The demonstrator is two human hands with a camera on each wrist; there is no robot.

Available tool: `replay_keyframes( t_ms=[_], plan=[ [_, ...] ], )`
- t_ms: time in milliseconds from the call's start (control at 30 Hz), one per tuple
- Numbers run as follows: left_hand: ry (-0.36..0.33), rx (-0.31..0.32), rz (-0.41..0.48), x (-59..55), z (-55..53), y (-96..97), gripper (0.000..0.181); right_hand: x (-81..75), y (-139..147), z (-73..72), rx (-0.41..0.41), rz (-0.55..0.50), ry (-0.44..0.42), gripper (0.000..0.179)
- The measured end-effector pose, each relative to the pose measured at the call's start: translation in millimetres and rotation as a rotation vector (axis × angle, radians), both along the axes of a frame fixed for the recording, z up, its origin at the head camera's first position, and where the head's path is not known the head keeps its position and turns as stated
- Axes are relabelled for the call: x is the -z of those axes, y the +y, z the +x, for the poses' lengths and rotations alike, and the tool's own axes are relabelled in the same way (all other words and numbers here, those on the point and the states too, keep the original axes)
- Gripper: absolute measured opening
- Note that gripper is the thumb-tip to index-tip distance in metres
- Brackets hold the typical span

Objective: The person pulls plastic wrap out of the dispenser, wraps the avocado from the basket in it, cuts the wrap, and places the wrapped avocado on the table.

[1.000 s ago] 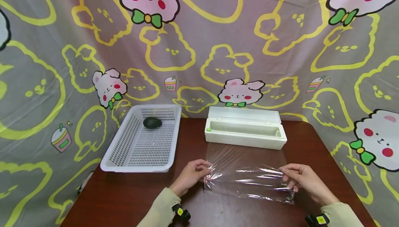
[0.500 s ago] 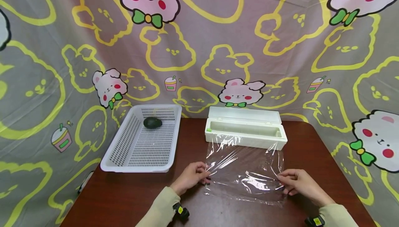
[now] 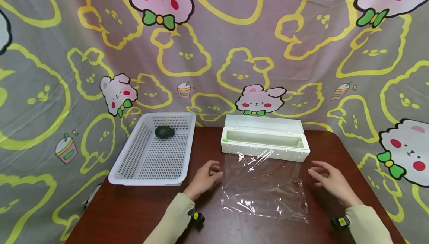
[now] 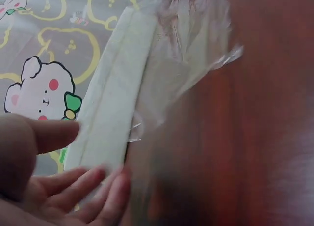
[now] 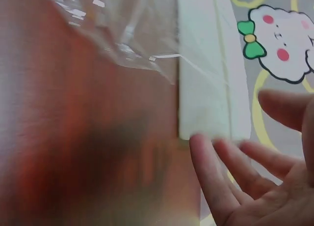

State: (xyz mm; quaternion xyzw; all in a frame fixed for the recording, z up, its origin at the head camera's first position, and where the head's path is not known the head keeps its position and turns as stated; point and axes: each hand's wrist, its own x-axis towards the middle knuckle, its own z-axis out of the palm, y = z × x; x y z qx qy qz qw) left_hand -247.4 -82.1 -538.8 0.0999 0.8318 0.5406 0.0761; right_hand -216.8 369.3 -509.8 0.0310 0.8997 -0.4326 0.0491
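A sheet of clear plastic wrap (image 3: 263,188) lies on the table, stretching from the front of a long white wrap dispenser box (image 3: 264,151) toward the near edge. Its lid stands raised at the back. My left hand (image 3: 205,178) is beside the sheet's left edge, fingers loosely bent and apart from it. On the other side, my right hand (image 3: 333,184) is off the sheet's right edge, thumb and fingers spread with nothing between them. Both wrist views show the hands near the box's ends, the wrap (image 4: 171,69) hanging at its front.
At the left stands a white perforated plastic basket (image 3: 182,158) holding a dark green oval avocado-like fruit (image 3: 164,132). A patterned cloth (image 3: 207,50) hangs behind and beside the brown table (image 3: 268,233).
Both hands have let go of the wrap's sides and moved outward and forward toward the box. The sheet, earlier pulled taut, has settled flatter on the table.
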Motion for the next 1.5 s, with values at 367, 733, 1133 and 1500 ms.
replay_keyframes(
  t_ms=[367, 733, 1133, 1500],
  plan=[
    [0.122, -0.05, -0.013, -4.4, -59.2, 26.5, 0.062, -4.6, -16.5, -39.0, 0.004, -0.083, 0.029, 0.082],
    [0.165, -0.072, -0.011, -7.3, -70.5, 26.3, 0.062, -5.2, -22.8, -57.0, 0.01, -0.109, 0.064, 0.079],
    [0.279, -0.1, -0.19, -6.8, -69.1, 21.9, 0.055, -4.5, -30.7, -73.3, 0.009, -0.114, 0.068, 0.077],
    [0.276, -0.096, -0.232, -9.1, -71.5, 17.4, 0.06, -4.3, -34.9, -80.1, 0.029, -0.129, 0.077, 0.076]
  ],
)
